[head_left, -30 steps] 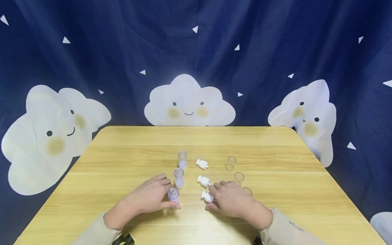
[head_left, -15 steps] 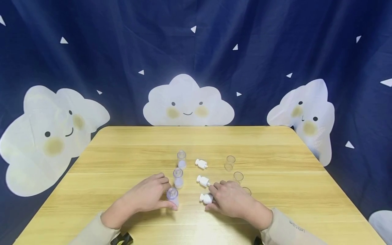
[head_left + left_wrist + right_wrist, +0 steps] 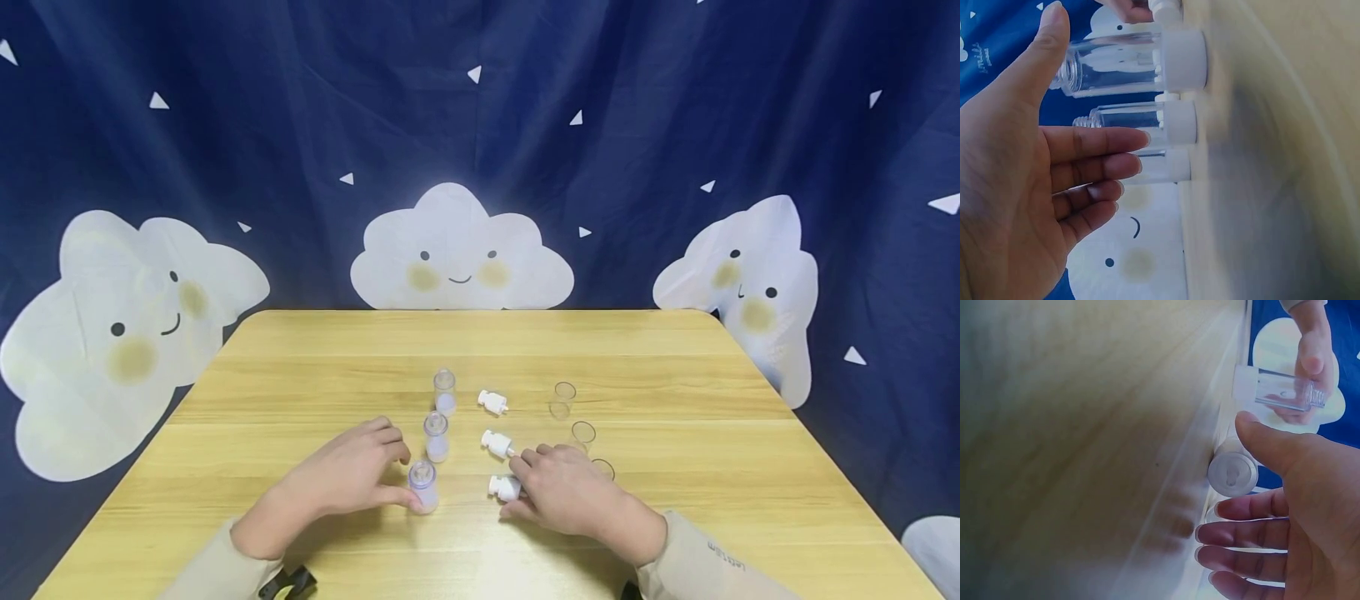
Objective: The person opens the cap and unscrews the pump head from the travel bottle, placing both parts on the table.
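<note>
Three clear bottles with pale bases stand upright in a row left of centre: the nearest (image 3: 423,493), the middle (image 3: 437,443) and the farthest (image 3: 445,397). My left hand (image 3: 341,475) is beside the nearest bottle, fingers spread and relaxed; the left wrist view shows that bottle (image 3: 1185,61) ungripped. To the right lie three white pump heads: near (image 3: 503,487), middle (image 3: 497,443) and far (image 3: 492,402). My right hand (image 3: 567,492) lies over part of the near one. In the right wrist view that pump head (image 3: 1233,475) sits between thumb and loose fingers, not pinched.
Right of the pump heads are three clear caps: a far one (image 3: 562,402), a middle one (image 3: 583,432) and a near one (image 3: 604,468) mostly behind my right hand. Everything is on a wooden table (image 3: 315,367) before a dark blue cloud-print curtain (image 3: 420,100).
My left hand has drawn back left from the nearest bottle, its fingers and thumb parting from around it. The bottles stay upright in place. The right hand has hardly moved.
</note>
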Demonstrator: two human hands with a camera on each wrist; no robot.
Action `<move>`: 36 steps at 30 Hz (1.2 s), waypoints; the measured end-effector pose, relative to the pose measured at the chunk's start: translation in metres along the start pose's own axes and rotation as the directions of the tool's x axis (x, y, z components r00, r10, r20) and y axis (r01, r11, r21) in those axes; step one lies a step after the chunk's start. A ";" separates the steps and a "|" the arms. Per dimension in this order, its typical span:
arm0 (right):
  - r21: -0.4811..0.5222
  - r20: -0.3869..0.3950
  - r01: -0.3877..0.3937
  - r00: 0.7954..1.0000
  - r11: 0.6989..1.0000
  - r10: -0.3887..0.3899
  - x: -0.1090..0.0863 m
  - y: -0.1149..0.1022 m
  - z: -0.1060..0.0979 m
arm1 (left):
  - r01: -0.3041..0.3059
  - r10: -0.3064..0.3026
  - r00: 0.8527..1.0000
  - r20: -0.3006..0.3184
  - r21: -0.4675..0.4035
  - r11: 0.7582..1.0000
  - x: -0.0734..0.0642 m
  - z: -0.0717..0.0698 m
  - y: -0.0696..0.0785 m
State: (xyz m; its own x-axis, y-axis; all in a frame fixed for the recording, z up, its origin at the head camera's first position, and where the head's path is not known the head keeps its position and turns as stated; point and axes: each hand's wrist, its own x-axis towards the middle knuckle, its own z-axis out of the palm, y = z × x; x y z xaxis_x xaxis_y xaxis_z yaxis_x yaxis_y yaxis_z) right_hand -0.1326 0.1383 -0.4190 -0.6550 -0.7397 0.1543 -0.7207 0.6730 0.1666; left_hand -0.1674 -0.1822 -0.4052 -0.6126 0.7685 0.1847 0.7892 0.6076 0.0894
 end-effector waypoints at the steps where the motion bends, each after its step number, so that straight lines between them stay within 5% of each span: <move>1: 0.001 0.000 -0.001 1.000 1.000 0.001 0.000 0.000 0.000 | 0.002 -0.002 1.000 -0.002 0.000 1.000 -0.001 -0.001 -0.001; 11: 0.005 0.011 -0.023 1.000 1.000 0.023 0.000 0.006 -0.009 | 0.038 -0.037 0.999 -0.032 0.024 0.999 -0.006 -0.009 -0.009; 24: 0.038 -0.193 0.017 0.981 0.999 -0.009 -0.008 0.034 -0.036 | 0.079 -0.077 0.992 -0.097 0.020 0.997 -0.009 -0.022 -0.021; 36: 0.154 -0.215 -0.081 0.970 0.985 0.114 -0.032 0.073 -0.044 | 0.104 -0.100 0.986 -0.131 0.023 0.994 -0.011 -0.025 -0.036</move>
State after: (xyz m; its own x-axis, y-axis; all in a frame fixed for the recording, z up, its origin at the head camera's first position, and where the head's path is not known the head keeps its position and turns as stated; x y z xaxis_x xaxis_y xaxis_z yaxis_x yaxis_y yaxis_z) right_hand -0.1543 0.2115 -0.3689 -0.6683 -0.6405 0.3784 -0.6916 0.7223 0.0013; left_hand -0.1880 -0.2173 -0.3857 -0.6778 0.6706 0.3016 0.7197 0.6890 0.0854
